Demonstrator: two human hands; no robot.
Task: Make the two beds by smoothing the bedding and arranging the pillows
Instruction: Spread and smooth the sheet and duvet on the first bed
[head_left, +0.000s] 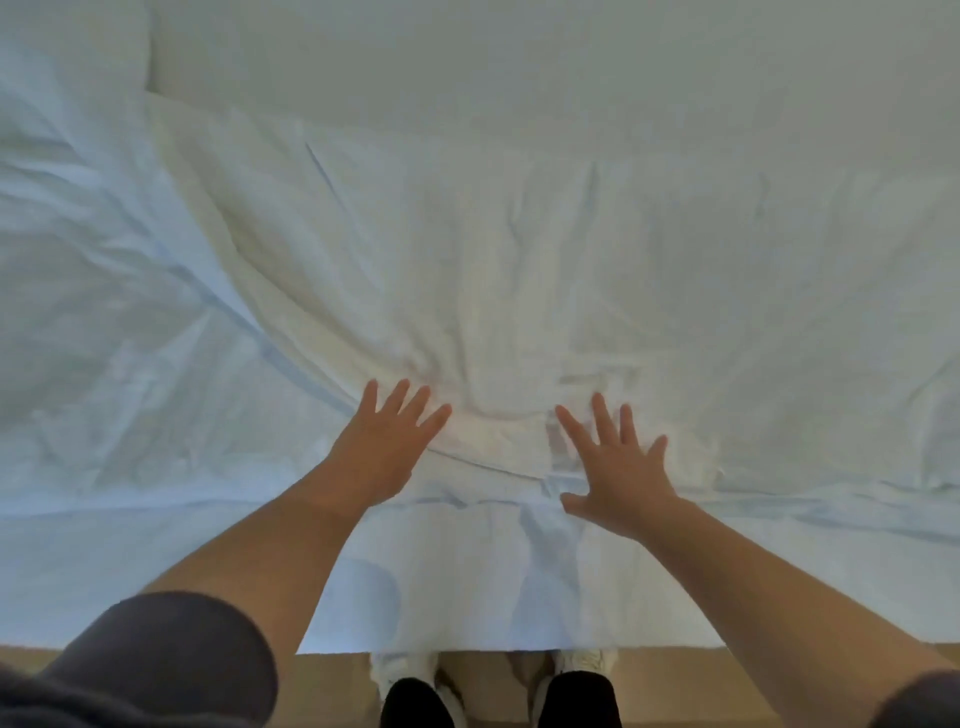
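Both hands lie flat with fingers spread, the left hand (387, 441) and right hand (618, 467) pressing the wrinkled white bedding (519, 270), which stretches beyond and beneath them.

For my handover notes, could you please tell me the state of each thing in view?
Duvet: spread out, creased, bunched at the near side.
Pillow: lying at the far left corner.
Left hand: open, flat on the duvet.
Right hand: open, flat on the duvet.
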